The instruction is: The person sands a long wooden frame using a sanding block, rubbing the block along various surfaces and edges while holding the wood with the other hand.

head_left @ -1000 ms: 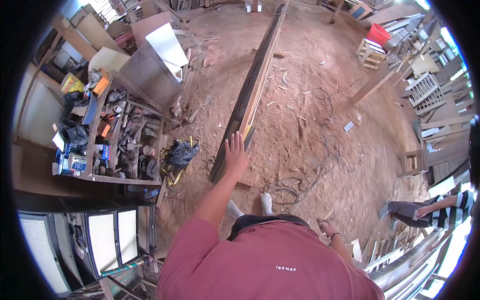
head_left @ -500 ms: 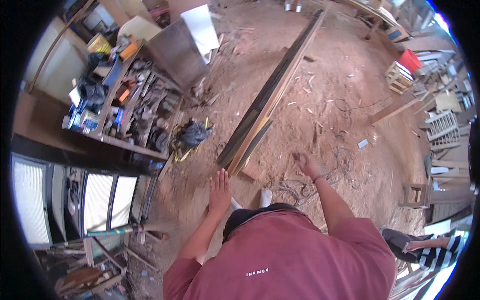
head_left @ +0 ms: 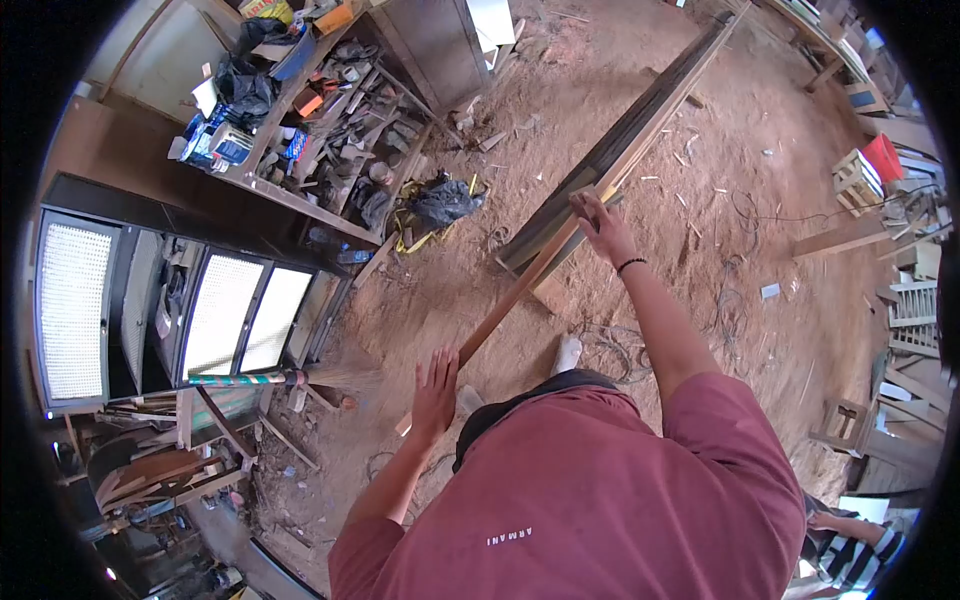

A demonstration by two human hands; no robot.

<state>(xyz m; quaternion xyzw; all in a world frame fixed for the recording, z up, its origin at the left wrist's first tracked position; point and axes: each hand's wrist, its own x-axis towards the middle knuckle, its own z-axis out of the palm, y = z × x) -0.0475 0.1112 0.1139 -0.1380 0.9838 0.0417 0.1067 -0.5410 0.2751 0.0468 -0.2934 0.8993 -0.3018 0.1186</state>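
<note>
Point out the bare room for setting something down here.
Mostly bare floor lies between the black bag and the left hand, and below the small white piece at right. The shelf is crammed; wood scraps litter the floor right of the long boards.

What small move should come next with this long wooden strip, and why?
I would curl the left hand around the wooden strip near its close end. Its fingers look fairly straight there, while the right hand is farther along, beside the dark boards, so a firmer hold would probably steady the strip.
</note>
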